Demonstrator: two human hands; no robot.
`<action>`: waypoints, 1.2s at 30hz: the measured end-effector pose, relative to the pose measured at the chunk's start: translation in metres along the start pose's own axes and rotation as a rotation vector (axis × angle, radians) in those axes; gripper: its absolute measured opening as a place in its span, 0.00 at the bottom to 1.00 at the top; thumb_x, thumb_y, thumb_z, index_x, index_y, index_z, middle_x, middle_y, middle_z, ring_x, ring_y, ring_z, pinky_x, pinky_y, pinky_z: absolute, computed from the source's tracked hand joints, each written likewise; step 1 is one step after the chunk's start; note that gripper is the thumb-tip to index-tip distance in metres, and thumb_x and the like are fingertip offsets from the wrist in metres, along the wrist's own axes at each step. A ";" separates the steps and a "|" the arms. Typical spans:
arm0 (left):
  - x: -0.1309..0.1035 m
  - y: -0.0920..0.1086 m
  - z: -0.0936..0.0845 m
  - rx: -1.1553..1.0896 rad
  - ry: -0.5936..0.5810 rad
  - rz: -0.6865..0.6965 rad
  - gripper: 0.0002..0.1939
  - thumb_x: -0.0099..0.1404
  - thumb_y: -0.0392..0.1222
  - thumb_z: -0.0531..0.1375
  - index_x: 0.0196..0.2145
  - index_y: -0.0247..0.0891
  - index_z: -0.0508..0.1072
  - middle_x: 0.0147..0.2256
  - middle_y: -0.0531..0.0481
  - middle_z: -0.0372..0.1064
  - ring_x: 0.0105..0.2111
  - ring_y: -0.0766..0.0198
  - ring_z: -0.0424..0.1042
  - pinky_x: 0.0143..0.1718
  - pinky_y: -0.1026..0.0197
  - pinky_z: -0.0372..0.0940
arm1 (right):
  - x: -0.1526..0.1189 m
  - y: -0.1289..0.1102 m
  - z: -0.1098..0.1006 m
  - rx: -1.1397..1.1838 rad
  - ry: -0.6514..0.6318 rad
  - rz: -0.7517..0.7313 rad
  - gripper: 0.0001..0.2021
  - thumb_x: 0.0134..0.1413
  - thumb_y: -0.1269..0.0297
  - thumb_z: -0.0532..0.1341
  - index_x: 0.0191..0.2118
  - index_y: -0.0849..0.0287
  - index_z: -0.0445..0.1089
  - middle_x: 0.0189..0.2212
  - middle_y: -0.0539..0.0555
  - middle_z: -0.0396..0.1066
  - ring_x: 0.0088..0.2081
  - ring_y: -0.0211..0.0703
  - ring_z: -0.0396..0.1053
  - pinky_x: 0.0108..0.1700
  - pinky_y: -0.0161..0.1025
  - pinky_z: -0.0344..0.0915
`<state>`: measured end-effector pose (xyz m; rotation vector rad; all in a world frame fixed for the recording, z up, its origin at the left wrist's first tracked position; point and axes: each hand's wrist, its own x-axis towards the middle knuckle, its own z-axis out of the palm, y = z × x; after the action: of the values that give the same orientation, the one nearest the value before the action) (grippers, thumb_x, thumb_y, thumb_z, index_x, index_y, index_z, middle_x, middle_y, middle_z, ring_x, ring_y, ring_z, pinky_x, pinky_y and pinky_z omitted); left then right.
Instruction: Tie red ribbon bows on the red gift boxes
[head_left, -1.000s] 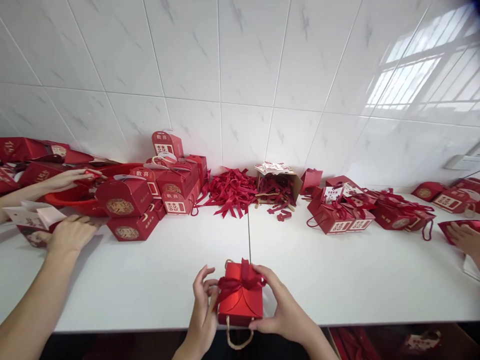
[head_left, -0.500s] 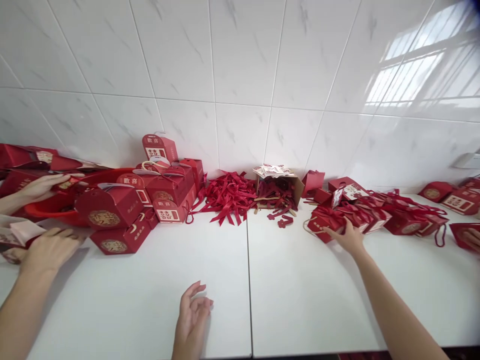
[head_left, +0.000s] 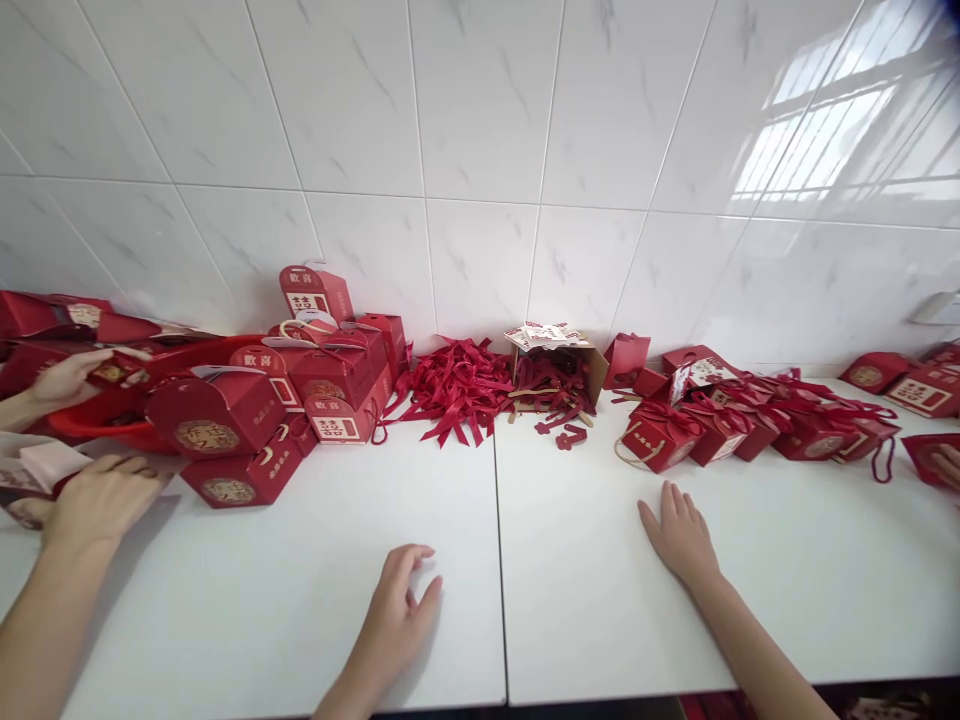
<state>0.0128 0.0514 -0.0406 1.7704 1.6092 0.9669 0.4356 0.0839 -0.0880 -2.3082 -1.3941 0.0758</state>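
Observation:
My left hand hovers over or rests on the white table, fingers curled but apart, with nothing in it. My right hand lies open on the tabletop, fingers stretched toward a red gift box with a twisted cord handle and a ribbon bow. A small gap separates the fingertips from that box. Farther back, between my hands, lies a heap of red ribbons. Beside it a cardboard box on its side holds dark red cut-out tags, a few spilled in front of it.
Stacked red gift boxes stand left of the ribbons. A co-worker's hands work by a red basin at far left. Bowed boxes line the right, where another person's hand shows. A tiled wall closes the back.
My right hand has let go of the corded red gift box and drawn back toward me onto the table. My left hand has turned and shifted slightly right.

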 end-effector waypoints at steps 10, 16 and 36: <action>0.189 0.008 0.016 0.417 0.165 0.096 0.21 0.63 0.43 0.56 0.53 0.35 0.64 0.56 0.35 0.58 0.58 0.44 0.55 0.55 0.43 0.54 | -0.143 -0.005 0.006 -0.196 0.045 -0.148 0.31 0.59 0.52 0.42 0.62 0.63 0.56 0.64 0.62 0.50 0.66 0.61 0.41 0.60 0.61 0.47; 0.206 -0.013 0.022 0.374 0.222 0.103 0.16 0.66 0.44 0.56 0.50 0.37 0.67 0.50 0.44 0.65 0.46 0.58 0.69 0.46 0.49 0.67 | -0.177 -0.022 0.009 0.016 0.074 -0.101 0.28 0.60 0.51 0.44 0.61 0.58 0.58 0.64 0.62 0.50 0.66 0.64 0.40 0.58 0.68 0.46; 0.143 0.044 0.014 0.005 -0.105 0.239 0.14 0.64 0.39 0.54 0.43 0.32 0.75 0.47 0.37 0.71 0.52 0.50 0.66 0.52 0.48 0.60 | -0.166 -0.040 -0.010 0.508 0.080 0.045 0.31 0.42 0.37 0.59 0.45 0.56 0.73 0.57 0.63 0.63 0.63 0.69 0.48 0.59 0.69 0.45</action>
<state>0.0530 0.1879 0.0070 2.0151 1.3591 0.9585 0.3238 -0.0458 -0.0925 -1.8960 -1.1244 0.3109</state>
